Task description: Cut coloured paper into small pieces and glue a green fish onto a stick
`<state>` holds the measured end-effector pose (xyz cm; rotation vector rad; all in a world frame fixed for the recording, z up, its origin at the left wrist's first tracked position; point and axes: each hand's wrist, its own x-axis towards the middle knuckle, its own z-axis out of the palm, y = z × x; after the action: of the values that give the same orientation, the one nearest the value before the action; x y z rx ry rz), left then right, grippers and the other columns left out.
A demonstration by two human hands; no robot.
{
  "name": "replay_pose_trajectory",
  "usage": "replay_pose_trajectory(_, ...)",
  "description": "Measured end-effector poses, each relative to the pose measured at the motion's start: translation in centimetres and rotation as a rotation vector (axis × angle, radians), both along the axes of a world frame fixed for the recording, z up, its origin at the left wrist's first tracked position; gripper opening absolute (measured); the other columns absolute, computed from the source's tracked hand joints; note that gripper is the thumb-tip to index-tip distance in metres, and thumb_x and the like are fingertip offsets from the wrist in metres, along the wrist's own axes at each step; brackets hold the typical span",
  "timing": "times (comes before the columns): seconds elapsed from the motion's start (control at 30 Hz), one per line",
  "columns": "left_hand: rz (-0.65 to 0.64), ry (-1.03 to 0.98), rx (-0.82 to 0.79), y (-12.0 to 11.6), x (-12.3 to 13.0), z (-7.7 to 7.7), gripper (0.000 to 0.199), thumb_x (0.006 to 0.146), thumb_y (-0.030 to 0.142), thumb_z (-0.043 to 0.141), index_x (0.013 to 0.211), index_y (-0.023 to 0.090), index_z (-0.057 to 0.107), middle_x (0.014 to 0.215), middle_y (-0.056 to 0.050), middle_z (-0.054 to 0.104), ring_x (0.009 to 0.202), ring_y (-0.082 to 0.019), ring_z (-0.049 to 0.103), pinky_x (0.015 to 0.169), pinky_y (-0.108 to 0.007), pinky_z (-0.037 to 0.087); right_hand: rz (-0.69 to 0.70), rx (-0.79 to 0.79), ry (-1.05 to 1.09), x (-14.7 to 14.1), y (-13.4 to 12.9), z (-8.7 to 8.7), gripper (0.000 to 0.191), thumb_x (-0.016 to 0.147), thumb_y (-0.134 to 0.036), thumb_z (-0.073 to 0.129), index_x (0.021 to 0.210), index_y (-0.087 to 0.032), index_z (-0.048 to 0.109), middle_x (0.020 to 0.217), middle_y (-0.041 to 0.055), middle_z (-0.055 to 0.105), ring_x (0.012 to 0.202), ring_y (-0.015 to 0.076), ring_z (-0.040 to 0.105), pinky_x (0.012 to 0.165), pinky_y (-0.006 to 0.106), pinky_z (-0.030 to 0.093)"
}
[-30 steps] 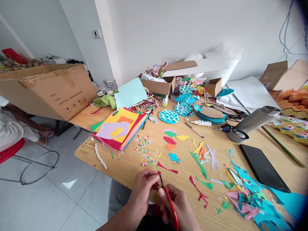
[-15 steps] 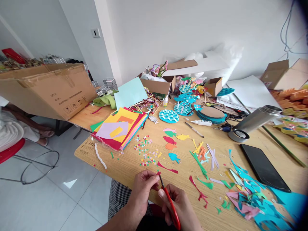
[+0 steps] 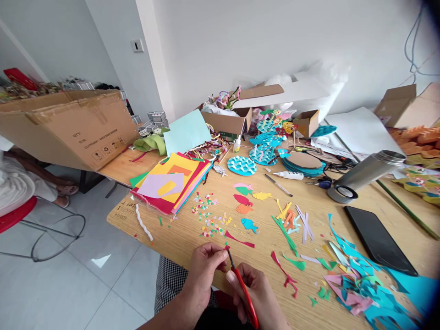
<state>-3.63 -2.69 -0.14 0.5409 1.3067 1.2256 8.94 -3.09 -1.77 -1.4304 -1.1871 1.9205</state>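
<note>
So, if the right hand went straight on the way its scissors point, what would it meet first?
Most likely the small red paper piece at the fingertips of the left hand; the scissors in the right hand point at it. Whether they touch is unclear from this view.

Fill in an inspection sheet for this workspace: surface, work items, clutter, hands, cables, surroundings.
Surface: wooden table, strewn with paper confetti; spills, nothing seen.
Work items: scissors, small red paper piece at the blade tips, blue paper fish, coloured sheets.
Clutter: offcut pile beside the phone; steel flask lying tilted.
Hands: left hand pinches the red piece; right hand grips the scissors.
Cables: dark cables on the table beyond the flask; thin cable against the wall.
Surroundings: big carton at left; another person's feet near a red stool.
</note>
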Motion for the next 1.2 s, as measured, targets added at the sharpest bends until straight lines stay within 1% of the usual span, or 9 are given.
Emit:
replay_pose_trajectory(0.23, 0.000, -0.012, 0.003, 0.0, 0.1, 0.0, 0.018, 0.062, 0.027, 0.068, 0.054, 0.015, 0.058, 0.052, 0.001, 0.053, 0.054, -0.012, 0.046, 0.056, -0.024, 0.037, -0.008, -0.018, 0.005, 0.1, -0.2, -0.4, 0.054, 0.060, -0.066, 0.068, 0.062, -0.021, 0.039, 0.037, -0.0066, 0.053, 0.022, 0.0045, 0.040, 0.024, 0.013, 0.021)
replay_pose_trajectory(0.47, -0.008, -0.025, 0.006, -0.1, 0.0, 0.1, 0.018, 0.062, 0.028, 0.069, 0.055, 0.015, 0.059, 0.052, 0.001, 0.053, 0.053, -0.011, 0.047, 0.056, -0.023, 0.037, -0.003, -0.018, -0.004, 0.1, -0.1, -0.5, 0.053, 0.061, -0.064, 0.068, 0.063, -0.020, 0.040, 0.037, -0.0065, 0.053, 0.023, 0.0053, 0.043, 0.025, 0.012, 0.023)
replay_pose_trajectory(0.77, -0.001, -0.024, -0.015, -0.1, -0.1, -0.1, 0.019, 0.061, 0.030, 0.071, 0.057, 0.014, 0.061, 0.053, 0.001, 0.053, 0.054, -0.011, 0.047, 0.055, -0.023, 0.038, 0.024, -0.029, -0.048, -0.1, -0.1, -0.3, 0.054, 0.062, -0.068, 0.065, 0.065, -0.021, 0.039, 0.037, -0.0069, 0.053, 0.023, 0.0050, 0.041, 0.025, 0.014, 0.022)
replay_pose_trajectory(0.9, -0.021, -0.049, -0.016, -0.1, -0.6, -0.3, 0.023, 0.061, 0.034, 0.074, 0.062, 0.014, 0.063, 0.057, 0.000, 0.057, 0.055, -0.011, 0.049, 0.056, -0.023, 0.039, 0.027, -0.030, -0.038, 0.0, -0.1, -0.3, 0.056, 0.062, -0.073, 0.060, 0.064, -0.021, 0.038, 0.038, -0.0067, 0.052, 0.024, 0.0054, 0.041, 0.026, 0.014, 0.022)
replay_pose_trajectory(1.0, -0.054, -0.038, -0.010, 0.1, -1.2, 0.0, 0.026, 0.061, 0.037, 0.074, 0.065, 0.013, 0.063, 0.059, 0.000, 0.058, 0.054, -0.011, 0.050, 0.055, -0.023, 0.041, 0.028, -0.013, -0.017, 0.1, 0.0, 0.0, 0.056, 0.065, -0.073, 0.057, 0.065, -0.020, 0.041, 0.039, -0.0063, 0.052, 0.026, 0.0050, 0.042, 0.028, 0.015, 0.023)
replay_pose_trajectory(1.2, -0.154, -0.003, 0.005, 0.4, -2.2, 0.8, 0.028, 0.061, 0.037, 0.075, 0.063, 0.011, 0.063, 0.054, 0.000, 0.055, 0.051, -0.011, 0.049, 0.049, -0.023, 0.042, 0.113, -0.010, 0.039, 0.3, 0.1, 0.9, 0.056, 0.066, -0.073, 0.057, 0.068, -0.019, 0.043, 0.045, -0.0042, 0.056, 0.030, 0.0058, 0.046, 0.032, 0.016, 0.027)
